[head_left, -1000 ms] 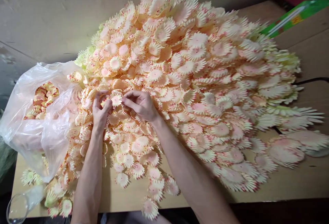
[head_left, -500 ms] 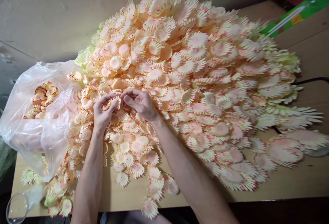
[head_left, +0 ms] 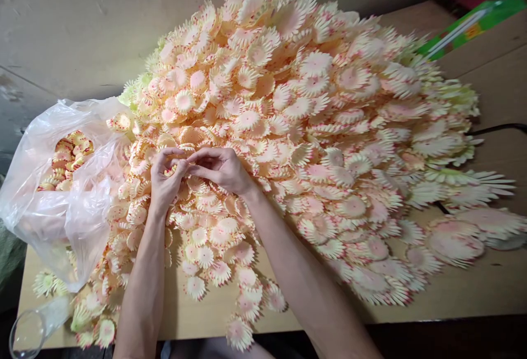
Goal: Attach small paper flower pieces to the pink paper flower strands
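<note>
My left hand [head_left: 168, 172] is closed, thumb and fingers pinching a small cream flower piece with red-tipped petals [head_left: 169, 171], mostly hidden by the fingers. My right hand [head_left: 218, 168] touches the left fingertips, its thumb and forefinger pressed together at the same spot. Whatever lies between the right fingertips is too small to make out. Both hands are above a large heap of cream and pink fringed flower pieces [head_left: 315, 65], which spreads behind and to the right of them.
At the left stands a clear plastic bag [head_left: 41, 145] with red-edged flower pieces [head_left: 69, 156] inside. A clear plastic cup [head_left: 31, 329] lies at the table's front left corner. The wooden table [head_left: 197, 318] shows along the front. A green packet [head_left: 473, 24] rests on cardboard [head_left: 494, 82] at right.
My right hand has moved slightly left, so its fingertips now meet those of my left hand. The left hand stays almost in place, still pinching the flower piece.
</note>
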